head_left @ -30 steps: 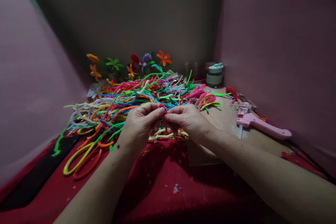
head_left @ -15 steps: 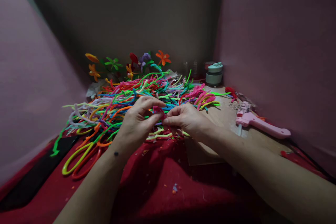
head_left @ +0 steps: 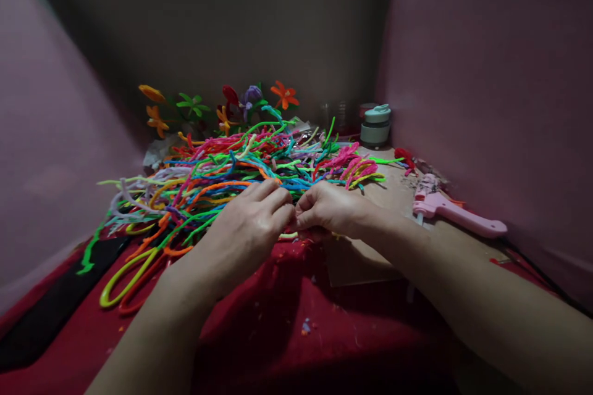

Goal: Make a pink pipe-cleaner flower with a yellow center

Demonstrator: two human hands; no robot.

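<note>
My left hand (head_left: 252,222) is closed, back of the hand up, its fingertips meeting those of my right hand (head_left: 327,210) at the centre. The right hand is pinched, thumb against fingers. Whatever lies between the fingertips is hidden by the fingers. Just beyond both hands spreads a tangled heap of many-coloured fuzzy stems (head_left: 208,185). Below them is a red cloth (head_left: 278,315).
Fuzzy flowers (head_left: 285,95) stand behind the heap. A lidded cup (head_left: 375,128) is at the back right, and a pink glue gun (head_left: 463,215) lies to the right. Yellow-handled scissors (head_left: 105,296) and a black strip (head_left: 50,311) lie at the left.
My left hand has turned over inward and its fingers have closed. The dark pink piece seen between the hands before is now hidden. The whole view has shifted slightly.
</note>
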